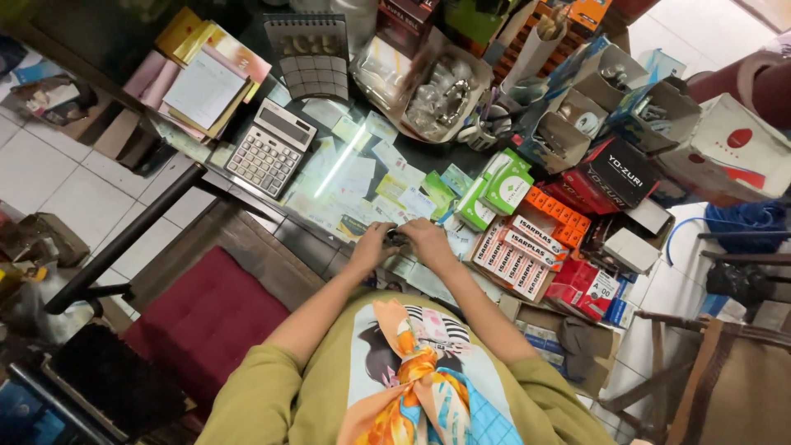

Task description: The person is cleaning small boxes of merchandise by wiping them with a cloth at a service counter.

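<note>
Head view, landmark: the calculator (271, 147) lies on the glass desk (428, 156), and every place below is told from it
Head view, small thing: a small dark object (396, 238) sits between the two hands, down and to the right of the calculator at the near edge of the desk; too small and too covered to say what it is
Head view, risk of a drop: as I judge it, the object is held right over the desk edge, so a slip could send it onto the red cushion (202, 323) below the calculator or to the floor
Head view, risk of a knock: the right forearm passes just beside the white and red boxes (515, 255), far right of the calculator; a wide elbow move could push them off their pile
Head view, risk of scatter: loose paper slips (362, 177) lie just right of the calculator, ahead of the hands, and a sweep of the wrist could shuffle them
Head view, left hand (370, 247): fingers curled in, closed around the left end of the object
Head view, right hand (426, 241): fingers bent over the object from the right, pinching it; how tightly, I cannot tell
Head view, both hands: touching each other at the object, well apart from the calculator
</note>
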